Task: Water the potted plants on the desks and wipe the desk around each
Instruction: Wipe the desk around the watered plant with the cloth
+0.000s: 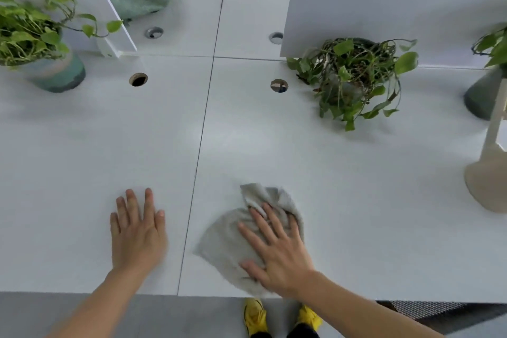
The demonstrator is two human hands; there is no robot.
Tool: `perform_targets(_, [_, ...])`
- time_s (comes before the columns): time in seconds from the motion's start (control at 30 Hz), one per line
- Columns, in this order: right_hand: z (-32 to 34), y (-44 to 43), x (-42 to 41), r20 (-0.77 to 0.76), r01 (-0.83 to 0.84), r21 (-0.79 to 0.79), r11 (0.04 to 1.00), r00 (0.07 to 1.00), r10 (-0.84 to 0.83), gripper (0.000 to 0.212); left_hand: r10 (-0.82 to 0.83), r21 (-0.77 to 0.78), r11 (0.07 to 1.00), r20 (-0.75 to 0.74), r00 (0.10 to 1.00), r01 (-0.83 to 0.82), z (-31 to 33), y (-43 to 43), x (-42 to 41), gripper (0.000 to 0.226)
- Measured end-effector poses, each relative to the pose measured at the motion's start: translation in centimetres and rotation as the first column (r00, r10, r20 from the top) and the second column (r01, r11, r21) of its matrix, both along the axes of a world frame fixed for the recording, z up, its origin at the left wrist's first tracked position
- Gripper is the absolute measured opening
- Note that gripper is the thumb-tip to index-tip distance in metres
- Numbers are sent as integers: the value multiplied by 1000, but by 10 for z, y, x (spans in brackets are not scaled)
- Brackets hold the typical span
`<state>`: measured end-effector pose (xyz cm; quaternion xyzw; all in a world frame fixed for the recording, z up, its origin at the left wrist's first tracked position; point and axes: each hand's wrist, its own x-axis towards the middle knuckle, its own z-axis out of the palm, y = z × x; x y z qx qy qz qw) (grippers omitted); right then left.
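both hands flat: right hand (277, 250) presses crumpled grey cloth (233, 239), left hand (138, 230) on desk (82, 159).

the scene is bright and evenly lit by soft, cool, diffuse light, with a pale sheen on the white counter (109, 145) just above the centre and only faint shadows, the clearest a thin one beneath the cloth (225, 241) at 6 o'clock. the whole frame is rather soft: the left hand (138, 230) at 7 o'clock is smeared by motion, and the potted plant (30, 33) at 10 o'clock and the pale beige object (491, 173) at 3 o'clock are blurred. wide-angle distortion bows the partition panel (384, 14) at 1 o'clock and the counter seams towards the rim.
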<state>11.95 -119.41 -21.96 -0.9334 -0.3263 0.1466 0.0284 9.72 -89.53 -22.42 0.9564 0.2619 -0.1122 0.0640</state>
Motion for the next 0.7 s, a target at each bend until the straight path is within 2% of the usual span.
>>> perform_targets(0.07, [1,-64,-5,-21,15,-58,998,1000,-16,66,24,0,1000,-25,999,-24,5,-5,2,62])
perform_targets(0.1, [2,-98,1,-17,76,-77,994,997,-78,67,32,6,999,-25,999,-31,8,-11,5,61])
perform_targets(0.17, [-1,-151,27,44,311,-109,944,950,-308,69,46,10,999,-14,999,-45,12,-22,9,59])
perform_targets(0.2, [1,-167,44,38,498,-118,859,867,-497,70,15,4,1000,3,1000,-16,14,-29,13,57])
perform_targets(0.23, [3,-172,61,16,688,-107,718,723,-690,70,-34,0,999,23,999,34,15,-37,18,56])
perform_targets(0.27, [5,-164,78,-10,839,-91,536,537,-843,72,-90,-5,996,39,995,90,15,-45,23,55])
perform_targets(0.3, [8,-146,91,-28,922,-92,375,374,-927,73,-138,-12,990,46,989,138,14,-54,31,55])
perform_targets(0.33, [11,-122,99,-49,945,-103,310,307,-950,74,-162,-28,986,57,985,164,13,-65,40,55])
perform_targets(0.37, [13,-93,100,-60,920,-110,377,372,-926,74,-161,-43,985,69,984,165,13,-74,48,54])
perform_targets(0.4, [12,-68,94,-73,833,-94,546,541,-838,73,-155,-59,985,83,984,160,13,-86,59,53])
perform_targets(0.43, [10,-47,82,-93,666,-64,743,737,-669,71,-136,-69,987,91,987,142,12,-94,67,52])
perform_targets(0.47, [12,-38,69,-133,451,-28,892,883,-450,69,-118,-75,989,101,988,125,12,-102,74,51])
perform_targets(0.5, [13,-45,66,-153,247,-11,969,957,-246,68,-100,-78,991,112,989,109,12,-107,81,49])
perform_targets(0.53, [16,-62,74,-150,98,20,995,984,-94,68,-85,-77,992,124,989,95,11,-109,83,48])
perform_targets(0.57, [15,-86,92,-124,29,20,999,992,-26,70,-80,-71,993,131,988,90,9,-111,86,48])
perform_targets(0.6, [13,-111,113,-96,55,-21,998,994,-57,75,-87,-62,993,138,987,97,8,-111,85,47])
perform_targets(0.63, [10,-138,137,-52,171,-71,983,983,-175,79,-103,-50,993,144,984,111,6,-110,83,47])
perform_targets(0.67, [9,-164,160,-6,364,-103,926,930,-366,80,-106,-44,993,148,983,114,5,-109,81,47])
perform_targets(0.7, [10,-183,180,28,555,-122,823,831,-556,78,-109,-36,993,151,982,115,3,-108,79,46])
